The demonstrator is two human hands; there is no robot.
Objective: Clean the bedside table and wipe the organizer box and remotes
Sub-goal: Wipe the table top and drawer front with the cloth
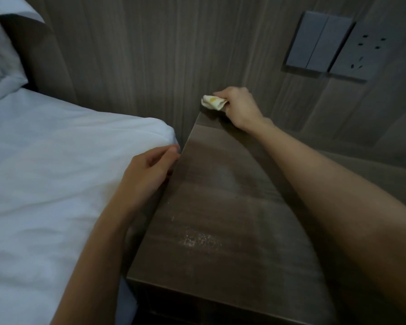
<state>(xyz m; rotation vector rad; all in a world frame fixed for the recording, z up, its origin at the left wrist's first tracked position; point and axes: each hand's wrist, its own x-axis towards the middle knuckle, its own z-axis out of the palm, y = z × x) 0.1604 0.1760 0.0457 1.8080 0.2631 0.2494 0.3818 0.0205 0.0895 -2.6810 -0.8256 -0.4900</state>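
Right hand [240, 106] outstretched, grip closed on cloth [213, 102] at table's [220, 207] far corner (left hand [148, 170] half-curled, empty).

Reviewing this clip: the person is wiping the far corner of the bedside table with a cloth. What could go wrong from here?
1. The right hand holds the cloth at the far corner of the bedside table, while pale specks lie near the front; these may be missed.
2. A sweep toward the left edge could push crumbs onto the white bedding, which lies close beside the table.
3. The left hand rests at that edge and may get in the way of the wipe.
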